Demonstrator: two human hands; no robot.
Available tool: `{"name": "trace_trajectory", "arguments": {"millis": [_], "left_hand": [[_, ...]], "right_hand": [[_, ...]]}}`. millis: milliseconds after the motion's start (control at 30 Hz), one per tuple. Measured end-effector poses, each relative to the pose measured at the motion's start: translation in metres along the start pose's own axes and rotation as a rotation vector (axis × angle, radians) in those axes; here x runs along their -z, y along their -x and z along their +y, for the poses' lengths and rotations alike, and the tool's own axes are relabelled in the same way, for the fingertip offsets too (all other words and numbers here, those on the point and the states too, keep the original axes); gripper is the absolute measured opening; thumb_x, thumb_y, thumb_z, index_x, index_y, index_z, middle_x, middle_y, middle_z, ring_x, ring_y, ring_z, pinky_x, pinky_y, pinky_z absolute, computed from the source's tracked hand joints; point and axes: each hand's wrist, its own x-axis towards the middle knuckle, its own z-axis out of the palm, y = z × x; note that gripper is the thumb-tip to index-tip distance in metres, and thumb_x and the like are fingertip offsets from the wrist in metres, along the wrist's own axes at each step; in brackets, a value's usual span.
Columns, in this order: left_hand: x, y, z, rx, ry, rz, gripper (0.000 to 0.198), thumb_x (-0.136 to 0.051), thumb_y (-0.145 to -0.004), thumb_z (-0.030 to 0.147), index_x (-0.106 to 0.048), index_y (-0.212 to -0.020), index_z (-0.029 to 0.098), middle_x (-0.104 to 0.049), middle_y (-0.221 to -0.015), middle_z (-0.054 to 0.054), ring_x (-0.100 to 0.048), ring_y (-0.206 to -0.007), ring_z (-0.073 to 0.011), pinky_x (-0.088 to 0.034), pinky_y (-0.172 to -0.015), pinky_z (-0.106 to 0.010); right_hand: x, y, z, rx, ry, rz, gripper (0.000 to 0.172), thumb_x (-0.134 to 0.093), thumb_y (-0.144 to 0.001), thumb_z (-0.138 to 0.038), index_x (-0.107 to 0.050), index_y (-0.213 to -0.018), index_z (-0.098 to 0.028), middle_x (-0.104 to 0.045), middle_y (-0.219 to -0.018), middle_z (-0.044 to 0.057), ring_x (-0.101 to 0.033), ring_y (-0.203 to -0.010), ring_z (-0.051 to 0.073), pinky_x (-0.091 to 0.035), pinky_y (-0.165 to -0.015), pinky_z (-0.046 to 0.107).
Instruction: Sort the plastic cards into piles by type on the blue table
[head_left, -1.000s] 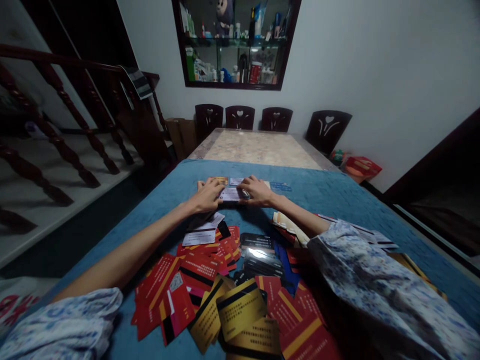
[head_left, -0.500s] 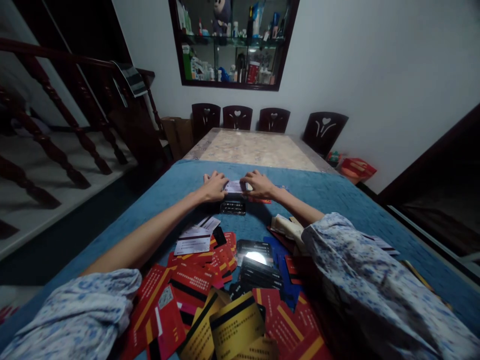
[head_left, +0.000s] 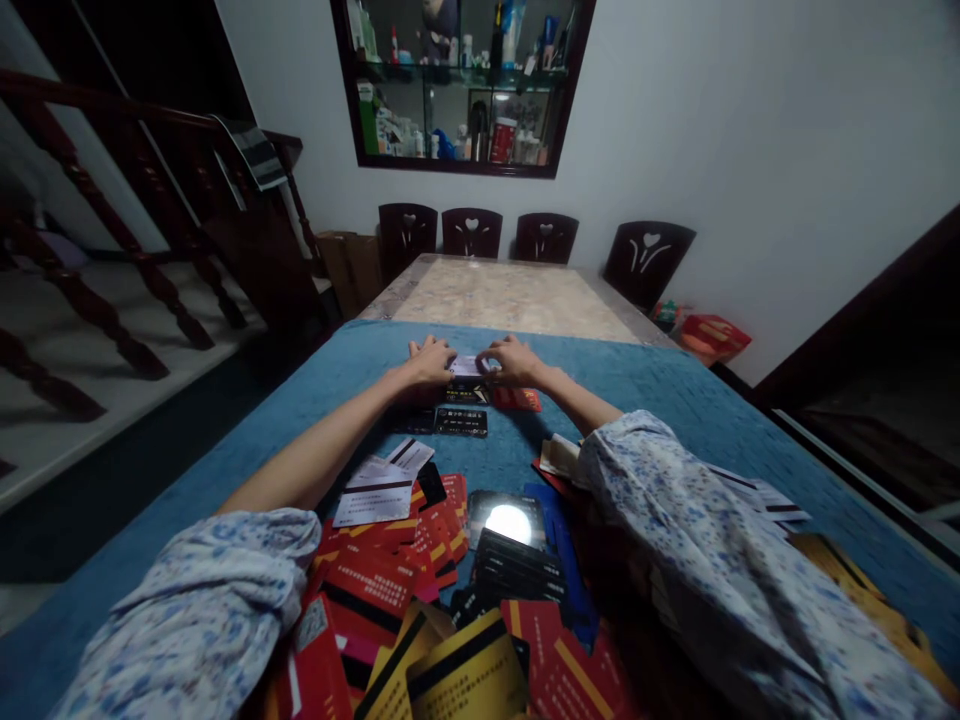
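Both arms reach far forward over a blue cloth. My left hand and my right hand rest with fingers curled on the two ends of a pale card lying on the cloth. Just below the hands lie dark cards and a red card. Nearer to me spreads a heap of red, gold and black cards, with white cards at its left and a glossy black card catching light.
Beyond the cloth is the bare marble table top with several dark chairs behind it. A wall cabinet holds bottles. A wooden stair railing runs at left. More cards lie at right.
The hands pushed the pale card farther away across the cloth. Dark and red cards formerly under the hands now lie uncovered below them. The view leaned forward.
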Motion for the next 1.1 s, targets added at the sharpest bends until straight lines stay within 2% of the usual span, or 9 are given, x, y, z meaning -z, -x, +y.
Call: {"name": "trace_trajectory", "arguments": {"millis": [233, 400, 567, 833, 1100], "left_hand": [[-0.008, -0.015, -0.004, 0.025, -0.008, -0.059, 0.024, -0.06, -0.076, 0.024, -0.071, -0.096, 0.019, -0.063, -0.12, -0.014, -0.044, -0.124, -0.0409, -0.037, -0.097, -0.057], [-0.01, -0.017, -0.007, 0.007, 0.0, -0.095, 0.025, -0.058, -0.077, 0.025, -0.071, -0.098, 0.02, -0.064, -0.117, -0.013, -0.042, -0.125, -0.0401, -0.037, -0.099, -0.062], [-0.01, -0.019, -0.009, -0.005, 0.014, -0.106, 0.021, -0.059, -0.076, 0.024, -0.07, -0.095, 0.021, -0.065, -0.113, -0.011, -0.043, -0.122, -0.0378, -0.038, -0.1, -0.063], [-0.008, -0.02, -0.007, 0.01, 0.064, -0.112, 0.022, -0.065, -0.076, 0.027, -0.073, -0.096, 0.022, -0.065, -0.113, -0.012, -0.043, -0.125, -0.0412, -0.037, -0.099, -0.065], [-0.005, -0.02, -0.006, -0.022, 0.045, -0.128, 0.022, -0.06, -0.07, 0.025, -0.069, -0.089, 0.02, -0.067, -0.106, -0.01, -0.045, -0.119, -0.0373, -0.042, -0.098, -0.061]], "right_hand": [[-0.005, -0.007, 0.0, -0.029, -0.019, -0.053, 0.038, -0.063, -0.088, -0.044, -0.071, -0.123, -0.029, -0.065, -0.126, 0.012, -0.048, -0.123, 0.037, -0.041, -0.087, 0.039], [-0.01, -0.01, 0.001, -0.044, -0.016, -0.061, 0.042, -0.063, -0.087, -0.044, -0.069, -0.126, -0.03, -0.066, -0.129, 0.011, -0.049, -0.123, 0.036, -0.041, -0.092, 0.041], [-0.013, -0.012, 0.001, -0.052, -0.008, -0.074, 0.041, -0.061, -0.088, -0.045, -0.07, -0.125, -0.031, -0.067, -0.13, 0.009, -0.049, -0.124, 0.035, -0.042, -0.093, 0.042], [-0.015, -0.014, 0.003, -0.07, -0.007, -0.077, 0.045, -0.062, -0.088, -0.048, -0.069, -0.128, -0.03, -0.067, -0.13, 0.01, -0.049, -0.127, 0.036, -0.043, -0.094, 0.043], [-0.012, -0.014, 0.001, -0.056, 0.011, -0.112, 0.043, -0.06, -0.09, -0.046, -0.068, -0.128, -0.028, -0.066, -0.132, 0.011, -0.05, -0.127, 0.036, -0.043, -0.093, 0.043]]}}
